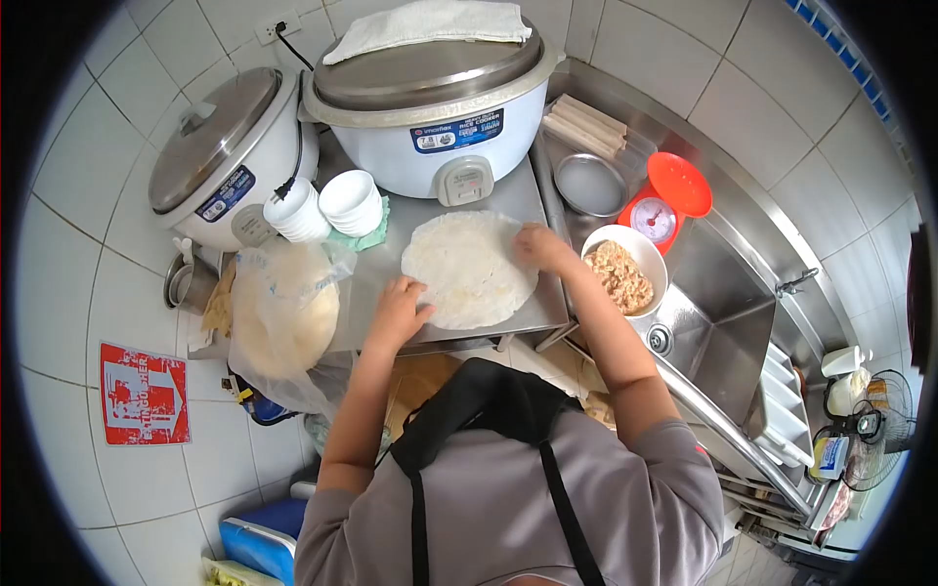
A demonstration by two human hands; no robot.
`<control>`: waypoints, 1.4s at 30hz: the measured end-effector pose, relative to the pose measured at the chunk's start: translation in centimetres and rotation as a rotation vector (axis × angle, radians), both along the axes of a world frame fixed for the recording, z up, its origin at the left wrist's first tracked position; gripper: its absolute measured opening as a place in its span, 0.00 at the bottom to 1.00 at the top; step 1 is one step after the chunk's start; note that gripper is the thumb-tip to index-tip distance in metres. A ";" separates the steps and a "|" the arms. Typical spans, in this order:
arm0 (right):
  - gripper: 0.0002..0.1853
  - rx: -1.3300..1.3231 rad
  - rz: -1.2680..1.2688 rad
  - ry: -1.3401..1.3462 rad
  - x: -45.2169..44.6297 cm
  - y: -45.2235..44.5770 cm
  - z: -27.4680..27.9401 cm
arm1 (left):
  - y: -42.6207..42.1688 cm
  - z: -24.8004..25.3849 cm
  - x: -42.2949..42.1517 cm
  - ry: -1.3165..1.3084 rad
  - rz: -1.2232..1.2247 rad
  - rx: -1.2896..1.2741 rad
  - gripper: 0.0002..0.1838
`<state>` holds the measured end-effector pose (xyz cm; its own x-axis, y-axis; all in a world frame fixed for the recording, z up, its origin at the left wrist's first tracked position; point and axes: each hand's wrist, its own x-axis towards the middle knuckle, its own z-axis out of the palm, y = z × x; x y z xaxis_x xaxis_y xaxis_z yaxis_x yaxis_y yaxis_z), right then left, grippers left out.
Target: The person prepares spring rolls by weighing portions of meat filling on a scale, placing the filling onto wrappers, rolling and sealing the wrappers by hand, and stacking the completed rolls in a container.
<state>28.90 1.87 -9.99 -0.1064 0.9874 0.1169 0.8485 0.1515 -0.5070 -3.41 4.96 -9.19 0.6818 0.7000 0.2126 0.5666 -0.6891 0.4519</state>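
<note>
A thin, round, whitish wrapper sheet lies flat on the steel table in front of me. My left hand is at its left edge, thumb apart from the fingers, which touch the rim. At the upper right edge, my right hand has its fingers drawn together on the sheet's rim; the fingertips are partly hidden. To the right stands a white bowl of chunky minced filling. On the left is a plastic bag with more pale round sheets inside.
Two rice cookers stand at the back, with stacked white cups before them. A red scale, a metal bowl and pale rolls are at the right, by the steel sink. A fan is far right.
</note>
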 end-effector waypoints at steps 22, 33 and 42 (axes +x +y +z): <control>0.21 -0.135 -0.473 0.021 9.3 -10.4 4.4 | -0.2 0.1 0.6 -0.186 0.112 0.093 0.10; 0.41 -0.464 -0.484 -0.066 6.4 -9.2 3.5 | -2.1 -0.2 2.6 -0.468 0.113 0.082 0.09; 0.45 -0.561 -0.569 0.091 7.4 -7.6 2.2 | -2.8 -2.5 2.4 -0.629 0.123 0.200 0.10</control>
